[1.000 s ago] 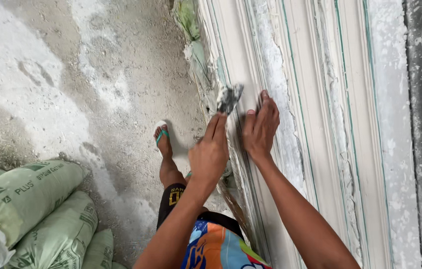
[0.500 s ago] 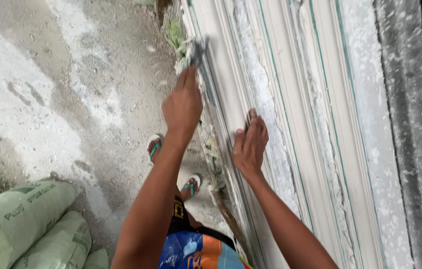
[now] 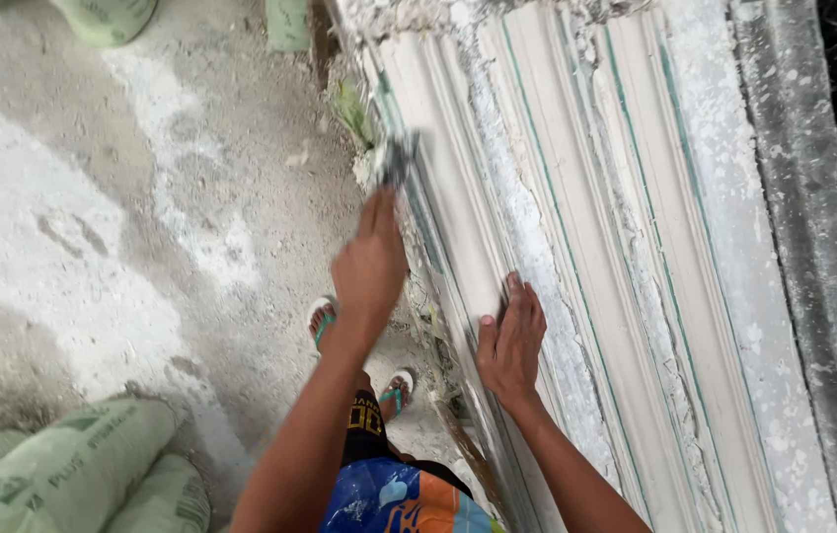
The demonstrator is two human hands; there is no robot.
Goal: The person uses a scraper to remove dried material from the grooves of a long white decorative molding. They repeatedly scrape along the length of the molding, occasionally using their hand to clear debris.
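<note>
Scraper (image 3: 397, 158), a small metal tool w/ a blurred blade, sits at the near left edge of the long white moulding (image 3: 576, 266), approx. at the upper middle of our view. Our left hand (image 3: 369, 271) is wrapped round its handle, fingers curled tight, index finger stretched fwd along it toward the blade. Blade touches the moulding's edge where crumbly plaster clings; we can't tell its exact shape, too blurred.

Our right hand (image 3: 510, 341) lies flat on the moulding, fingers together and pointing up the length of it, palm pressed on one of the rounded ridges, holding nothing. It's lower in view than the left hand and just to its right.

Moulding runs from top to bottom of the view, w/ several parallel ridges and grooves, thin greenish lines in the grooves, rough plaster crust along some of them. On its right side a grey speckled strip (image 3: 813, 296) runs alongside.

Below the hands we see our feet in teal flip-flops (image 3: 322, 321) on the dusty concrete floor (image 3: 142, 247), w/ white powder patches. Bright blue-orange shorts (image 3: 399, 498) show at the bottom edge. Pale green sacks (image 3: 63, 474) lie bottom left, well apart from the hands, and another sack (image 3: 108, 18) sits at the top left.
</note>
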